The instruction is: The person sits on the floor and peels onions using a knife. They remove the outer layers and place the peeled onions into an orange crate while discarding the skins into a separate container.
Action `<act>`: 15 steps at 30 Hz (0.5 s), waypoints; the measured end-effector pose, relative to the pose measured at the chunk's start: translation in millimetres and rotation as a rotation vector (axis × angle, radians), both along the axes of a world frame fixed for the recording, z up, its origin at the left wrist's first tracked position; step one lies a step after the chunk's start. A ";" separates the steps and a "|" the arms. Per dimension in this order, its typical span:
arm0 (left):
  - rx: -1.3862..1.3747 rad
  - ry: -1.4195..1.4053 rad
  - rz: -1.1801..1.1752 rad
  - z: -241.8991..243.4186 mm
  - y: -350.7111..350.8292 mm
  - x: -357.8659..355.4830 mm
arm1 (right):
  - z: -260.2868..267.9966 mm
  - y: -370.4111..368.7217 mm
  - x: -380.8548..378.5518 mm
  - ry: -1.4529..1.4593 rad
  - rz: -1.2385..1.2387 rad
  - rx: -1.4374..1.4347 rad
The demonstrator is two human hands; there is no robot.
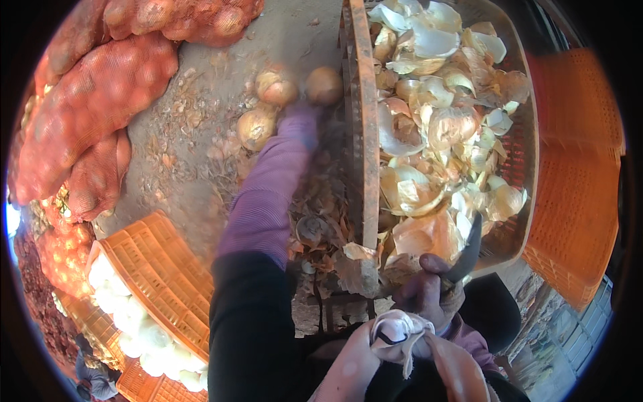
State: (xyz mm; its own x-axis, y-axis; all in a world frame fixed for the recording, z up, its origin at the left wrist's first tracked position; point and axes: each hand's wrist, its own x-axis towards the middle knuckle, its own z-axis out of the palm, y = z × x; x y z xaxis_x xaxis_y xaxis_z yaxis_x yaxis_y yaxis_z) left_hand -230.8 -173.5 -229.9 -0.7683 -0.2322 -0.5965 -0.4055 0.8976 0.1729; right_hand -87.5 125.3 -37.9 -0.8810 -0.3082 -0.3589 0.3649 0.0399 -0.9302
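My left arm in a purple sleeve stretches out over the ground. At its end my left hand (304,111) is a blur among unpeeled onions, so its grip is unclear. One onion (276,86) lies just beyond it, a second onion (323,86) is to its right, and a third onion (256,129) lies to its left. Close to my body, my right hand (433,296) grips a knife (467,254) with a dark curved blade. The blade points up over a plastic crate (370,166) heaped with onion skins (432,125).
Filled red mesh sacks (105,105) lie at the upper left. Peeled white onions (145,326) fill an orange crate (161,271) at the lower left. Another orange crate (577,166) stands right of the skins. Loose skins (186,115) litter the ground. A person (93,377) is partly visible at bottom left.
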 end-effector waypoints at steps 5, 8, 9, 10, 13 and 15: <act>0.088 0.043 0.165 39.7 6.2 79.0 | -0.8 -2.2 -1.8 0.023 -0.020 0.097; 0.320 0.253 0.236 97.2 1.6 123.3 | -2.3 -5.3 -4.7 -0.022 -0.040 -0.019; 0.391 0.284 0.278 121.7 1.5 135.6 | -2.6 -7.9 -5.4 -0.020 -0.063 -0.020; 0.395 0.335 0.263 145.3 5.9 146.5 | -1.9 -8.3 -8.8 -0.023 -0.032 0.026; 0.413 0.479 0.239 206.1 33.3 175.3 | 2.5 -9.2 -8.0 -0.066 -0.022 -0.138; 0.415 0.551 0.257 230.9 62.3 192.8 | 9.5 -1.0 0.9 -0.183 0.082 -0.165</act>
State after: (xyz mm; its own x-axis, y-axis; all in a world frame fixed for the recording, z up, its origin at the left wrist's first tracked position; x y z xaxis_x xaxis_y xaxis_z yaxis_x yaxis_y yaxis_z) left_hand -38.1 -111.2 1.0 -0.9338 -0.2844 -0.2170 -0.3501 0.6026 0.7171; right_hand -86.5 124.3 -28.4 -0.7759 -0.4434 -0.4489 0.5294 -0.0706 -0.8454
